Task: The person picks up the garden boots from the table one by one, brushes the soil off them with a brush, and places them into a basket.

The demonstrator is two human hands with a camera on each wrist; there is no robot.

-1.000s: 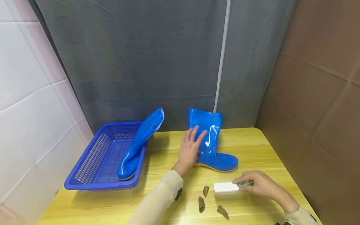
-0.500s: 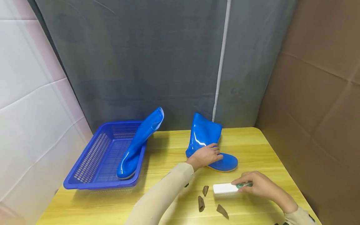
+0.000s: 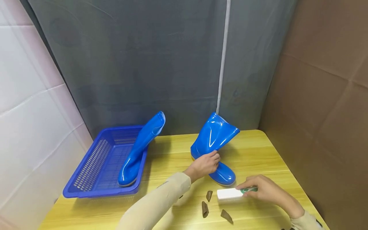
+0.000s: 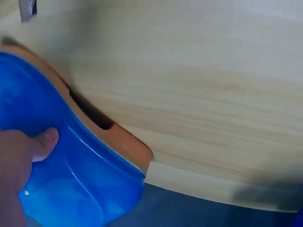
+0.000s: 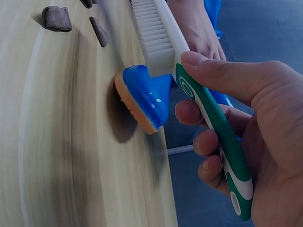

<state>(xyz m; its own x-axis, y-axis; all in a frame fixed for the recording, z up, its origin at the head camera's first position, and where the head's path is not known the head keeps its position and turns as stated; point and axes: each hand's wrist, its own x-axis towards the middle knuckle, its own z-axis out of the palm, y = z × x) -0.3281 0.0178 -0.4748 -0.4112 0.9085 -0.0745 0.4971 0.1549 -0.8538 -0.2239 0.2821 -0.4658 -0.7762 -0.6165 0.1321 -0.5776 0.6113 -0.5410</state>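
A blue rubber boot with a tan sole tilts on the table, its toe turned toward the near side. My left hand grips it around the ankle; in the left wrist view the thumb presses on the boot's side, above the heel. My right hand holds a white scrubbing brush by its green and white handle, bristles facing down over the table. Several brown curved pieces lie on the table left of and below the brush.
A second blue boot leans in a blue plastic basket at the left, its shaft over the basket's right rim. The wooden table ends at a dark grey curtain. A brown cloth wall stands at the right.
My left hand has moved from beside the upright boot to its ankle and grips it. The boot has tipped and swung its toe toward me. My right hand and brush stay nearly still.
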